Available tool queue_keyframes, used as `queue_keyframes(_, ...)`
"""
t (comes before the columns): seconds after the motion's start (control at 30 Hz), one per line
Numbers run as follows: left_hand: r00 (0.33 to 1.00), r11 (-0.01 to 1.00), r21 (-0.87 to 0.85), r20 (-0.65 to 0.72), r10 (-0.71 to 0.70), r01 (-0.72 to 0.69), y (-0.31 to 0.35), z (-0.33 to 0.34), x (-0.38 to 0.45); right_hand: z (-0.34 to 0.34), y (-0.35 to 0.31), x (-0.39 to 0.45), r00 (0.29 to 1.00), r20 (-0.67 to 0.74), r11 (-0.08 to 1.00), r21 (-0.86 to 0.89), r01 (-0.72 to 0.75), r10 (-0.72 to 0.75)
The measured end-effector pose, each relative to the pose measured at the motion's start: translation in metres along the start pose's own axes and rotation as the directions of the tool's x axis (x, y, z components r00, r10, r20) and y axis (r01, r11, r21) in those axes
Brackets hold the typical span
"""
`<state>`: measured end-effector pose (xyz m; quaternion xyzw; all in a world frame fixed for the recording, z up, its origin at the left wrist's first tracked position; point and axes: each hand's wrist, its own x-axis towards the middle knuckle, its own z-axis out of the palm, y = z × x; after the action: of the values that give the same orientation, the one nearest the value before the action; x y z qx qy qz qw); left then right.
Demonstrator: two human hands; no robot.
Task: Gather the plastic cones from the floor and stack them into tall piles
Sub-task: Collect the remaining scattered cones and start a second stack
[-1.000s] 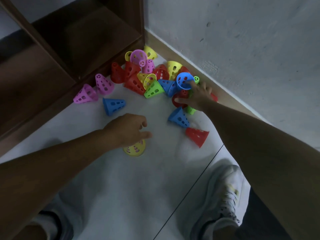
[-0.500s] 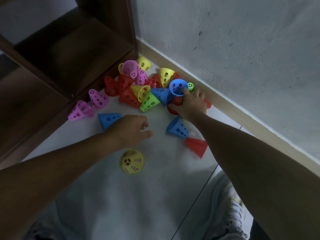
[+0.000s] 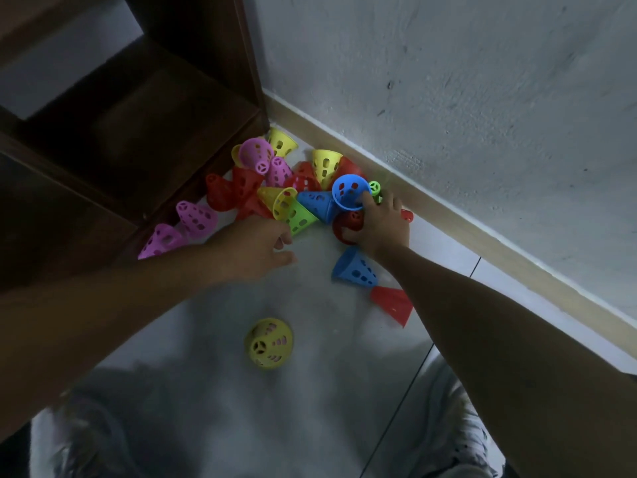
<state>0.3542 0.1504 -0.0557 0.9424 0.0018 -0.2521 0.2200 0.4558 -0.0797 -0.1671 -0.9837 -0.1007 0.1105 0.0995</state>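
Observation:
A heap of perforated plastic cones (image 3: 293,188) in red, yellow, pink, blue and green lies in the floor corner. My right hand (image 3: 379,225) is curled over a red cone (image 3: 346,224) at the heap's right edge, its index finger touching the rim of a blue cone (image 3: 350,191). My left hand (image 3: 255,246) hovers beside a green cone (image 3: 300,217), fingers loosely curled and holding nothing. One yellow cone (image 3: 269,343) stands upright alone, nearer to me. A blue cone (image 3: 355,267) and a red cone (image 3: 393,303) lie on their sides under my right forearm. Two pink cones (image 3: 196,215) lie at the left.
A dark wooden shelf unit (image 3: 120,132) borders the heap on the left. A grey wall with a beige skirting board (image 3: 482,236) runs along the right. My shoes (image 3: 462,439) are at the bottom, beside a tile joint in the pale floor.
My left hand has left the yellow cone and moved up toward the heap, now covering the lone blue cone. My right hand has stayed on the red cone.

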Motion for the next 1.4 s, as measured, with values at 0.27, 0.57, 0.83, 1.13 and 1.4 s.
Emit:
queue_keyframes(0.27,0.989,0.928,-0.343,0.025,-0.144,0.144,0.011,0.021,0.034,-0.006,0.003,-0.015,1.0,-0.011,0.997,0.078,-0.001,0.002)
queue_keyframes(0.57,0.9,0.199,-0.919,0.257,-0.353,0.34,0.062,0.081,0.077,0.001,0.008,-0.022,1.0,-0.026,0.992,0.124,0.015,-0.012)
queue_keyframes(0.83,0.892,0.092,-0.933,0.299,-0.339,0.348,0.057,0.076,0.081,0.0,0.01,-0.021,1.0,-0.009,0.988,0.151,0.022,-0.021)
queue_keyframes(1.13,0.945,0.053,-0.969,0.22,-0.241,0.24,0.063,0.058,0.069,-0.024,-0.005,-0.031,0.999,-0.004,0.972,0.232,0.05,-0.05)
queue_keyframes(1.4,0.941,0.083,-0.975,0.175,-0.29,0.207,0.06,0.041,0.055,-0.077,-0.017,-0.033,0.996,-0.009,0.982,0.166,0.087,-0.087)
